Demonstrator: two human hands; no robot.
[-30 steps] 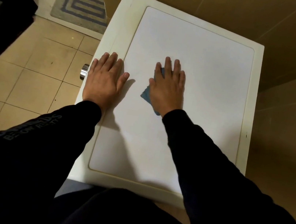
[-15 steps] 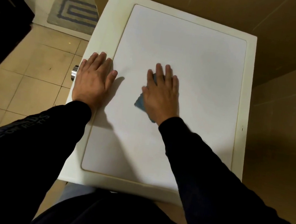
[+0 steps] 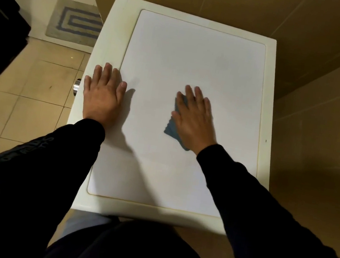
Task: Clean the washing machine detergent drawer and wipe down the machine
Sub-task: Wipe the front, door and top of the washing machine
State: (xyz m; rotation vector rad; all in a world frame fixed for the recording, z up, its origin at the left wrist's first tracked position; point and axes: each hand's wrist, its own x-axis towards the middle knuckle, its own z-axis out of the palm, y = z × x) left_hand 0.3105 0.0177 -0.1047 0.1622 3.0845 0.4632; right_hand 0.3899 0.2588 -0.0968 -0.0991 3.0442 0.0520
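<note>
Since the earlier frame the right hand (image 3: 194, 119) has slid the blue cloth (image 3: 174, 127) a little rightward and toward the person across the lid, while the left hand (image 3: 102, 92) has stayed planted at the left rim.

Far left, a striped bath mat (image 3: 77, 22) lies on the tiled floor (image 3: 27, 85); a chrome knob (image 3: 76, 88) juts out just beside the machine's left edge; the left hand lies flat on the washing machine top (image 3: 197, 55), fingers straight and close together, gripping nothing, seemingly bracing; further right, near the middle of the white panel, the right hand presses the cloth flat under straight, slightly spread fingers, its blue edge showing beside the thumb and below the palm; tan wall tiles (image 3: 322, 107) close in the right side.

The detergent drawer is out of view, so whether it has been cleaned cannot be told; the wipe-down looks underway on the top, with the far half, the right margin and the cream rim probably still to cover, and the front and sides unseen.
</note>
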